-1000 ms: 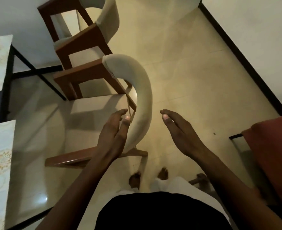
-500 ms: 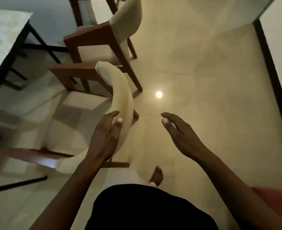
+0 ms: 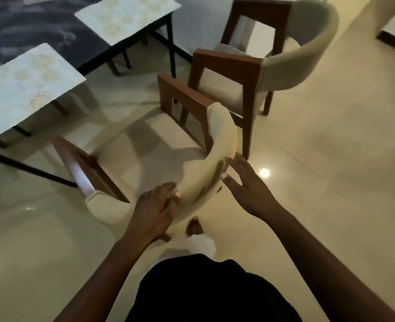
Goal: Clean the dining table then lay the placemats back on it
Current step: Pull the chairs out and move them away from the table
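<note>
While the left hand point(image 3: 154, 211) grips the chair backrest point(image 3: 224, 135), the right hand point(image 3: 247, 184) spreads open beside it.

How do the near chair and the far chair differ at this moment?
The near chair has the left hand holding its backrest and the right hand touching it; the far chair is untouched. The near chair sits by the table edge; the far chair stands past its corner. Both have brown wooden frames and cream curved backrests.
</note>
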